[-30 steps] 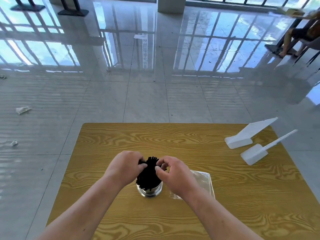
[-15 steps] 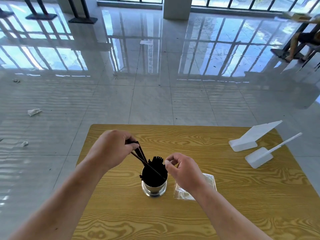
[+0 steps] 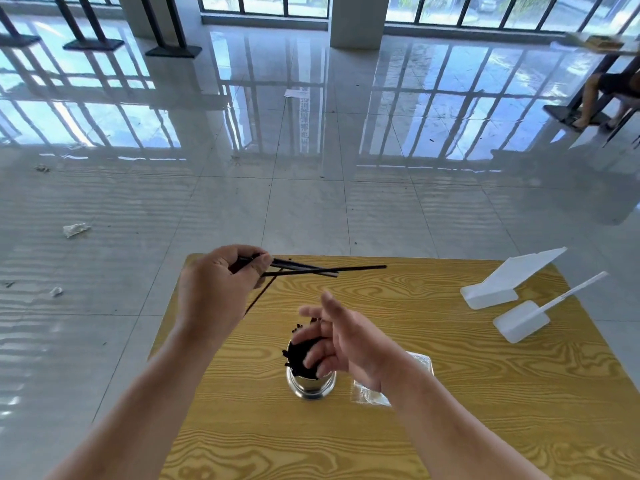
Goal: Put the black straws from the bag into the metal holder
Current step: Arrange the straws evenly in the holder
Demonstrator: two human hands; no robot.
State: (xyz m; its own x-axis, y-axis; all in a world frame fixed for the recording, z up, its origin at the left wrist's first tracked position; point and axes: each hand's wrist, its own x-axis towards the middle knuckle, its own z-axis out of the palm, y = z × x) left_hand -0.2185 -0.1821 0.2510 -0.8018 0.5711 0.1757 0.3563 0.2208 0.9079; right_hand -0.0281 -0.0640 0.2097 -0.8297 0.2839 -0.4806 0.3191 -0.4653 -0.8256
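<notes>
Head view, looking down: the left hand (image 3: 221,289) is raised in the middle left of the frame, above the far left corner of the wooden surface (image 3: 450,427). Its thumb and curled fingers pinch a few loose straws (image 3: 311,270) by one end. Most of these thin black sticks fan out toward the right, roughly level, and one slants down and to the left behind the hand. Lower and nearer the centre, the right hand (image 3: 343,341) is spread wide and holds nothing. Its fingers are nearly straight and lie over the top of a bundle of straws (image 3: 296,355); whether they press on the bundle cannot be told. That dense black bundle stands upright in the metal holder (image 3: 311,386), a shiny round cup in the lower middle of the surface. Just to the right of the holder lies the bag (image 3: 420,362), clear plastic and flat, partly hidden by the right wrist. At the right edge of the surface, well apart from the holder, two white plastic scoops sit side by side, the wide scoop (image 3: 502,282) farther away and the long-handled scoop (image 3: 523,320) nearer. Beyond the surface a glossy tiled floor (image 3: 311,209) reflects window bars, with a crumpled scrap (image 3: 75,229) on it at the left and a seated person (image 3: 602,95) in the upper right corner.
</notes>
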